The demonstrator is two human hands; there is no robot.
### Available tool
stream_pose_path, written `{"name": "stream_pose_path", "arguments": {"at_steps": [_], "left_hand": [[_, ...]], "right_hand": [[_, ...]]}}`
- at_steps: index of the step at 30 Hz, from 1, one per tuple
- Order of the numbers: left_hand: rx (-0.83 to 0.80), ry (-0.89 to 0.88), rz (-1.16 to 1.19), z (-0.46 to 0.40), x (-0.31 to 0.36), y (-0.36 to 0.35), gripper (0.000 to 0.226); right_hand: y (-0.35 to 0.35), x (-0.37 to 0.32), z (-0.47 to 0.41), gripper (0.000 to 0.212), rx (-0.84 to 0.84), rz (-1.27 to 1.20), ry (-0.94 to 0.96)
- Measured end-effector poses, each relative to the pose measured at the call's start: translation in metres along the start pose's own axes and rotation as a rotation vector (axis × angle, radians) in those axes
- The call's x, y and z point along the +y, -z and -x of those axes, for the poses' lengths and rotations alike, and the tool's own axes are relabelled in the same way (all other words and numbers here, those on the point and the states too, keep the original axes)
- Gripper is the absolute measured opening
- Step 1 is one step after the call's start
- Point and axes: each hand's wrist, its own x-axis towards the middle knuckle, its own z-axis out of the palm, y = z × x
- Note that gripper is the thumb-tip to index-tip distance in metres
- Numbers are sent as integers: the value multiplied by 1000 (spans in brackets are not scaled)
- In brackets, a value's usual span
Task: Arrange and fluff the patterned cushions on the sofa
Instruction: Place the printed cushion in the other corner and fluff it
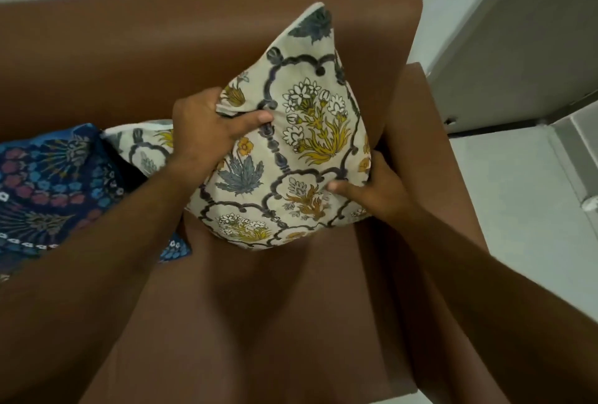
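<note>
A cream cushion (301,132) with yellow and grey flowers stands tilted on one corner at the right end of the brown sofa (155,48), its top corner leaning on the backrest. My left hand (210,127) grips its left edge, thumb across the front. My right hand (375,190) holds its lower right side by the armrest. A second cream floral cushion (142,148) lies behind my left forearm, mostly hidden. A dark blue patterned cushion (48,183) lies on the seat at the left.
The sofa's right armrest (430,145) runs beside the held cushion. Beyond it is a pale tiled floor (517,196) and a grey door (524,48). Bare brown seat (259,306) stretches toward me in front of the cushions.
</note>
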Motion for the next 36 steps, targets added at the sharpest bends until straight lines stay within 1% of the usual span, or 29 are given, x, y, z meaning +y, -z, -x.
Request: {"name": "stream_pose_path", "arguments": {"at_steps": [1, 3, 5, 6, 7, 9, 10, 12, 14, 16, 18, 19, 22, 24, 25, 27, 28, 29, 31, 33, 35, 36], "left_hand": [[22, -2, 40, 0, 1, -2, 78], [77, -29, 106, -3, 5, -2, 64], [117, -71, 140, -5, 7, -1, 50], [130, -79, 148, -4, 8, -5, 49], [131, -79, 156, -1, 11, -12, 53], [118, -56, 146, 5, 15, -31, 67], [116, -45, 120, 7, 16, -40, 75], [119, -37, 54, 5, 12, -48, 88], [128, -43, 19, -1, 9, -49, 96], [139, -71, 9, -7, 11, -48, 96], [151, -88, 36, -11, 17, -48, 91], [161, -95, 45, -12, 19, -49, 89], [118, -94, -12, -15, 18, -51, 92], [100, -104, -47, -15, 17, -45, 89], [119, -129, -76, -11, 16, -40, 89], [196, -167, -131, 9, 20, -34, 98], [222, -169, -154, 24, 24, -34, 104], [206, -177, -185, 39, 26, -39, 109], [55, -192, -310, 64, 18, -53, 116], [-66, -116, -380, 69, 0, -59, 121], [-74, -9, -365, 62, -12, -53, 128], [-70, 5, -358, 59, -13, -49, 128]], "right_hand": [[-7, 0, -4, 88, 60, 10, 11], [-7, -9, -3, 83, 162, 68, 82], [13, -17, -2, 77, 280, 139, 138], [28, -22, 0, 76, 320, 166, 145], [45, -24, 1, 77, 361, 219, 141], [69, -18, -2, 81, 440, 403, 158], [77, -12, -6, 83, 446, 457, 169], [80, 2, -16, 86, 411, 446, 180], [78, 11, -22, 86, 413, 429, 177], [78, 12, -29, 77, 462, 431, 181], [81, 14, -33, 66, 533, 409, 203], [80, 16, -35, 65, 550, 393, 220], [74, 27, -36, 79, 505, 424, 216], [70, 26, -31, 77, 509, 447, 186], [65, 21, -26, 77, 559, 420, 217], [52, 1, -13, 80, 665, 338, 357], [44, -6, -10, 81, 671, 352, 421], [37, -8, -11, 80, 630, 406, 452], [27, 2, -20, 75, 510, 503, 400], [32, 21, -24, 71, 471, 491, 232], [44, 33, -22, 72, 506, 458, 100], [48, 35, -19, 72, 538, 457, 101]]}}
